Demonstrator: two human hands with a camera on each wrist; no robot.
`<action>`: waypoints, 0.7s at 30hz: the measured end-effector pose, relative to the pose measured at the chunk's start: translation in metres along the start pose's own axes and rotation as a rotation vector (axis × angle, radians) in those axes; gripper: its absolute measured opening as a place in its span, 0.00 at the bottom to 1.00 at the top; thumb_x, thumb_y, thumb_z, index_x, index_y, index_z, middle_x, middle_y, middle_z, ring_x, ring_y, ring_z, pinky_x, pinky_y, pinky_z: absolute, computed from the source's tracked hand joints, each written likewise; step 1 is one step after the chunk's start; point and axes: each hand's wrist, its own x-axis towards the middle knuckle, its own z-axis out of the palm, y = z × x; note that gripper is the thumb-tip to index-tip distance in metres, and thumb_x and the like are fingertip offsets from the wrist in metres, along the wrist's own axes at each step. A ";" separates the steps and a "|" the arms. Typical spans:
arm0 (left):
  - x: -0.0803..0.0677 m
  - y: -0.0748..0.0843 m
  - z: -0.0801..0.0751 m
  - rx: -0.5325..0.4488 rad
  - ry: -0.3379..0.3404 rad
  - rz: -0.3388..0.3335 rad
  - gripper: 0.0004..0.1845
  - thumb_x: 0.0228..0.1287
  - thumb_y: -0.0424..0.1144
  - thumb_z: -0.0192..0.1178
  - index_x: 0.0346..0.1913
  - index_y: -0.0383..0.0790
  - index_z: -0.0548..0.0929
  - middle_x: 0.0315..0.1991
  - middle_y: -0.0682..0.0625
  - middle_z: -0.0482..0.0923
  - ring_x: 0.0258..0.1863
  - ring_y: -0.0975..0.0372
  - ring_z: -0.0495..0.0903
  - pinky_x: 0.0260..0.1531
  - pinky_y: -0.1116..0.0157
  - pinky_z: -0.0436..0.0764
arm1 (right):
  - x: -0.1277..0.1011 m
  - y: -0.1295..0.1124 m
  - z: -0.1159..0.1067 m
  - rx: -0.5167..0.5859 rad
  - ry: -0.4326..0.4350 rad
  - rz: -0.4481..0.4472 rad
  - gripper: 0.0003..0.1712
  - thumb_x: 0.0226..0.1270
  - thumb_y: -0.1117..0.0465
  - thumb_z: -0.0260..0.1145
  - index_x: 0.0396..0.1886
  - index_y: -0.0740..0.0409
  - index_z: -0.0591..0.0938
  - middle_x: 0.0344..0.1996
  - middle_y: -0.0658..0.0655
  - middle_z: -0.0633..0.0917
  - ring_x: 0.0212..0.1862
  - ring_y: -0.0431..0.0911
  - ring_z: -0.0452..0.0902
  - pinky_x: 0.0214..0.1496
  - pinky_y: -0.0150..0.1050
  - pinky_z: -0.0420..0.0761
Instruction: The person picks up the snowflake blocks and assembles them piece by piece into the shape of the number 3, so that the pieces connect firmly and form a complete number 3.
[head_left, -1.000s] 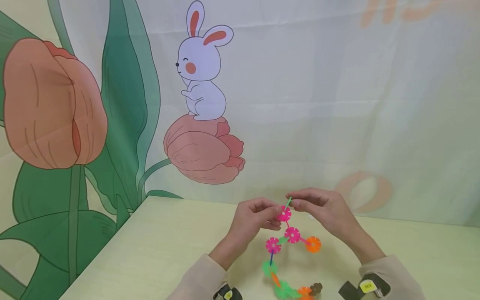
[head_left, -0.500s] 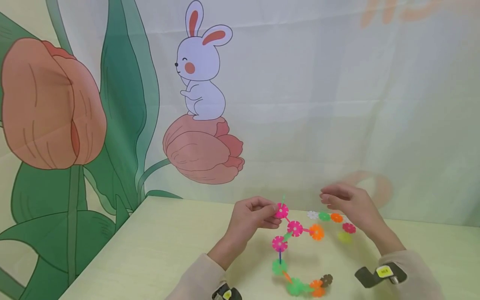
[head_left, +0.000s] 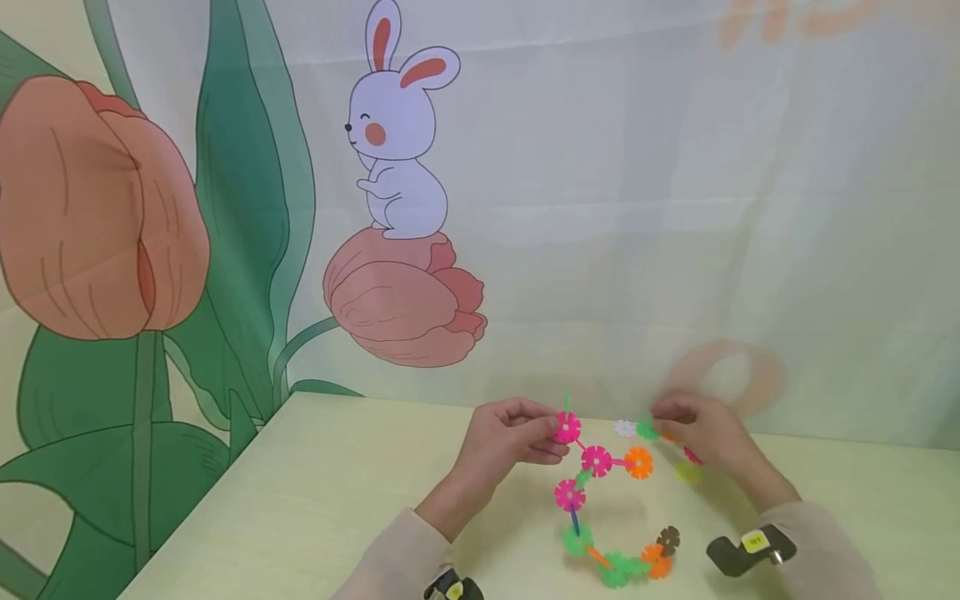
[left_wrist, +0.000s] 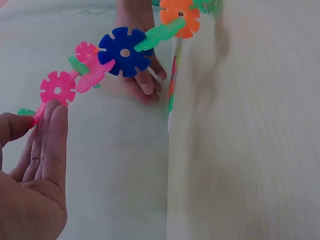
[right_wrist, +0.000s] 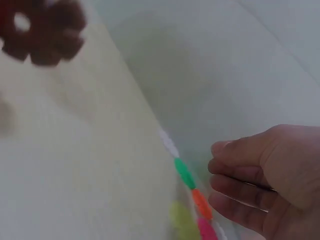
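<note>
My left hand (head_left: 513, 433) pinches a pink snowflake disc (head_left: 567, 419) at the upper end of a chain of slotted plastic discs. A green disc (head_left: 567, 403) juts up from it, edge-on. Below hang more pink discs, an orange disc (head_left: 638, 454) on a side branch, then green ones and a brown disc (head_left: 670, 537) at the lower end. In the left wrist view a blue disc (left_wrist: 112, 47) shows in the chain. My right hand (head_left: 705, 433) holds nothing; its loosely bent fingers are close by loose discs, among them a green disc (right_wrist: 184, 172) and an orange disc (right_wrist: 201, 203).
The loose discs lie in a row at the table's back edge, with a white disc (head_left: 624, 428) leftmost and a yellow disc (head_left: 688, 473) nearer the front. Behind the pale table (head_left: 337, 483) hangs a backdrop (head_left: 585, 208) printed with a rabbit and tulips.
My right hand let go of the green disc atop the chain, moved right, then lowered toward the loose discs. The left hand keeps its pinch while the chain's lower end swings right.
</note>
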 end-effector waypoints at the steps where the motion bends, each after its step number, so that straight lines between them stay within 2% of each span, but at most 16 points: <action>1: 0.000 0.000 0.000 0.001 -0.004 -0.003 0.09 0.70 0.30 0.68 0.47 0.27 0.88 0.37 0.38 0.90 0.33 0.55 0.92 0.42 0.56 0.91 | 0.001 0.001 0.003 -0.022 -0.005 -0.014 0.13 0.71 0.65 0.73 0.51 0.65 0.88 0.46 0.61 0.89 0.46 0.56 0.85 0.40 0.41 0.86; 5: -0.001 0.000 0.001 0.007 -0.019 -0.010 0.09 0.69 0.29 0.68 0.48 0.27 0.88 0.38 0.38 0.90 0.33 0.54 0.92 0.42 0.55 0.91 | 0.004 0.006 0.012 -0.098 -0.022 -0.076 0.13 0.67 0.67 0.76 0.49 0.66 0.89 0.44 0.60 0.88 0.45 0.56 0.83 0.47 0.53 0.86; 8: -0.001 0.000 0.001 0.012 -0.031 -0.013 0.09 0.69 0.29 0.68 0.47 0.27 0.89 0.37 0.38 0.90 0.32 0.55 0.92 0.42 0.55 0.91 | 0.005 0.009 0.017 -0.127 -0.016 -0.112 0.13 0.64 0.66 0.78 0.47 0.66 0.89 0.44 0.61 0.88 0.46 0.57 0.83 0.51 0.58 0.85; 15: -0.003 0.001 0.002 0.026 -0.037 -0.015 0.08 0.68 0.30 0.69 0.45 0.27 0.89 0.36 0.39 0.89 0.30 0.57 0.90 0.42 0.55 0.91 | 0.004 0.010 0.023 -0.179 0.013 -0.130 0.13 0.62 0.64 0.80 0.44 0.65 0.90 0.42 0.58 0.88 0.44 0.57 0.83 0.50 0.59 0.84; 21: -0.003 0.000 0.001 0.025 -0.054 0.004 0.08 0.66 0.29 0.69 0.43 0.26 0.88 0.35 0.40 0.88 0.29 0.58 0.88 0.42 0.54 0.91 | 0.003 0.007 0.022 -0.213 -0.021 -0.078 0.11 0.63 0.63 0.79 0.41 0.63 0.89 0.40 0.57 0.86 0.44 0.56 0.82 0.50 0.59 0.84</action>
